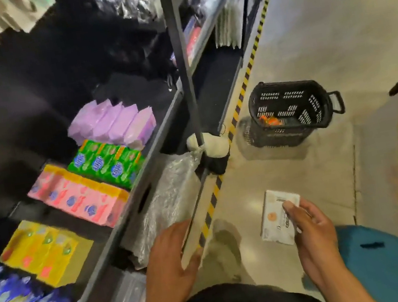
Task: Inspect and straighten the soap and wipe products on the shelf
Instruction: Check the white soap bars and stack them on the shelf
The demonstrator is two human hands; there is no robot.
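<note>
A white box (279, 219) is being held out over the floor by the right hand (312, 229), with the thumb pressed across its printed face and the fingers curled behind its near end. A flat pale pack (191, 245), seen edge-on, is being gripped between thumb and curled fingers of the left hand (171, 257), just beside the shelf edge (147, 194). Both items are being kept off the shelf, well apart from the rows they probably belong to. Because the box is being pinched only at one end, it is likely being left free to pivot and could be dropped beside the black basket (292, 110). With both hands occupied, nothing is being spared to steady the rows. The purple wipe packs (113, 123) are being left leaning on one another. The green soap boxes (107, 164) and pink soap boxes (78, 196) are being left close to the front edge, so a careless reach past them is risking a knock over the edge. The picture is being blurred by head motion, so a label could be misread and an item returned to the wrong row.
</note>
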